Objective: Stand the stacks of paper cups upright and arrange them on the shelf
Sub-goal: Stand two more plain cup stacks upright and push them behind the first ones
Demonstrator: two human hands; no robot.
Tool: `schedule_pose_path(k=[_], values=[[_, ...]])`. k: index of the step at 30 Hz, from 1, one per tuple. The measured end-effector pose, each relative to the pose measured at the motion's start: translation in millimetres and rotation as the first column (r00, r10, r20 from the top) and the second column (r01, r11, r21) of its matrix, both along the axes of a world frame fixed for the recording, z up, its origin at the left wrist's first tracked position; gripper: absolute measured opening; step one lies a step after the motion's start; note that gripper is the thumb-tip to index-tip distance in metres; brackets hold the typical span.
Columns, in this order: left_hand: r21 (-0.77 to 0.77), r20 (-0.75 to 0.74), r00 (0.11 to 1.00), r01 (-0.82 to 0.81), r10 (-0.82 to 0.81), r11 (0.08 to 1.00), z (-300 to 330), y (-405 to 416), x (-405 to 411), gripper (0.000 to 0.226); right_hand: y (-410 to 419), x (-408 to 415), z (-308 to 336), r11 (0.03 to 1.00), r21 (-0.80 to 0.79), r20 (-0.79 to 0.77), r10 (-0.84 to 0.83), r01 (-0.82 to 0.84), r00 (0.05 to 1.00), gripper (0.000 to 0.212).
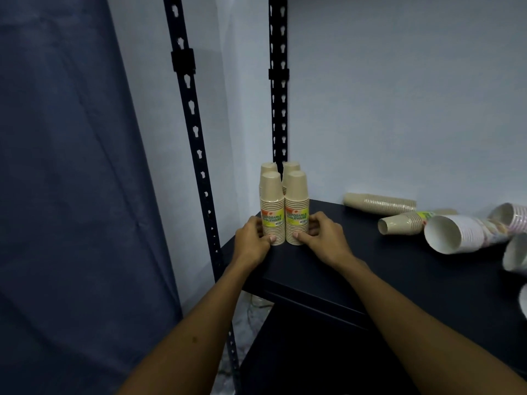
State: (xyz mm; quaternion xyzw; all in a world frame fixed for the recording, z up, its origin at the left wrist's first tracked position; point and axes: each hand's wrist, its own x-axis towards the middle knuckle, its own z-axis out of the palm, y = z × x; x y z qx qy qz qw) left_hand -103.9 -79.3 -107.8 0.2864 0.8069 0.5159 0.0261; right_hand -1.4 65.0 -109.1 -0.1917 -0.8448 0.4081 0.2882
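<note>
Several tan paper-cup stacks stand upright, upside down, in the left corner of the dark shelf (356,269). My left hand (252,240) grips the base of the front left stack (271,206). My right hand (320,238) grips the base of the front right stack (296,206). Both front stacks carry yellow-green labels. Two more upright stacks (290,168) stand behind them, mostly hidden. On the right, a tan stack (379,203) and a labelled tan stack (403,222) lie on their sides.
White patterned cup stacks (456,233) lie toppled at the right edge of the shelf. Two black perforated uprights (194,132) rise at the shelf's left corner. A blue curtain (71,195) hangs to the left. A pale wall stands behind.
</note>
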Motion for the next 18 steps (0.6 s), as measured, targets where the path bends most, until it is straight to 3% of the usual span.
schedule_pose_path(k=[11, 18], values=[[0.013, -0.056, 0.998, -0.023, 0.023, 1.0, -12, 2, 0, 0.051, 5, 0, -4, 0.997, -0.08, 0.015, -0.009, 0.01, 1.0, 0.045], [-0.057, -0.113, 0.991, -0.082, 0.075, 0.995, -12, 3, -1, 0.046, 7, -6, 0, 0.968, -0.248, 0.02, -0.04, 0.044, 0.999, 0.04]])
